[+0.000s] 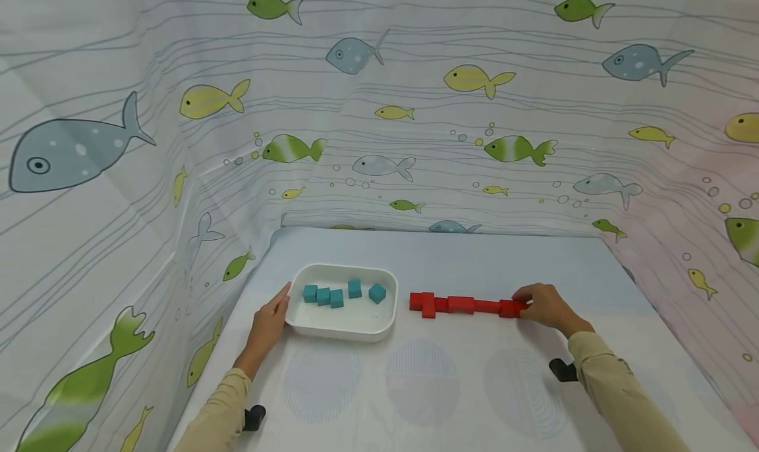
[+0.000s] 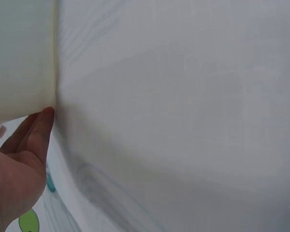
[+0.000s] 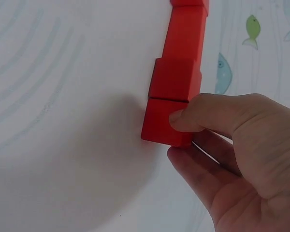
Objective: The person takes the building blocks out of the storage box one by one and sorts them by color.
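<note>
While the left hand (image 1: 267, 321) rests its fairly straight fingers against the outer side of a white tray (image 1: 344, 320), the right hand (image 1: 548, 306) pinches the red end block (image 3: 159, 121) of a row of red blocks (image 1: 460, 305) on a white desk (image 1: 439, 267). The right hand's grip is narrow and holds that single block, the thumb on the block and the fingertips low at its edge; the view from the right wrist shows a thin dark seam between it and its neighbor in the row. From this grip the row runs leftward, ending just beside the tray. Near the end farthest from the grip, one red piece (image 1: 428, 305) sits across the line; whether it is upright or lying flat is hard to tell.

Just right of the left hand's touch, five teal cubes (image 1: 337, 298) sit inside the tray: three form a close line on the side nearer that hand, and two are set apart toward the right hand's grip. Pale printed circles (image 1: 422, 383) mark the desk on the wearer's side of the row. Beige sleeves (image 1: 617, 389) cover both forearms, each with a black device (image 1: 562, 370) beside it. Beyond the grip, a fish-patterned curtain (image 1: 409, 129) rises behind the desk.
</note>
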